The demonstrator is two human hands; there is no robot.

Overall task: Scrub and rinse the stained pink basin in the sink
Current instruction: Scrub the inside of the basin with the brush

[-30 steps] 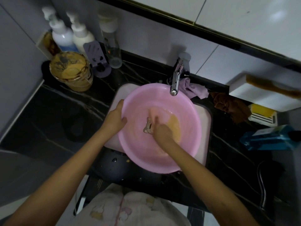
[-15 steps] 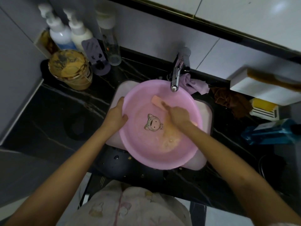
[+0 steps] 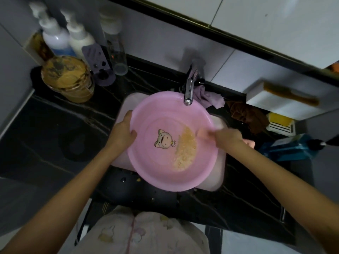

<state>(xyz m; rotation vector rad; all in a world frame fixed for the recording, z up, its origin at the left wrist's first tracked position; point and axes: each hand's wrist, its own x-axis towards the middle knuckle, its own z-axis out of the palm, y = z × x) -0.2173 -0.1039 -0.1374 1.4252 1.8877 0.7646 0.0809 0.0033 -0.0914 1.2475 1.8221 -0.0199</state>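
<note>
Scrubbing step in hand; rinsing not yet begun, judged from the dry tap (image 3: 188,92) and the brownish foamy stain (image 3: 185,149) remaining. Left hand (image 3: 123,133) clamped on the left rim of the pink basin (image 3: 165,173), which sits tilted in the sink (image 3: 218,178). Cartoon sticker (image 3: 164,139) at the basin's centre, stain just to its right. Right hand (image 3: 227,138) at the right inner wall, closed around a blurred pale scrubber (image 3: 202,133). Hands well apart. Next: work across the stain, probably, then open the tap.
</note>
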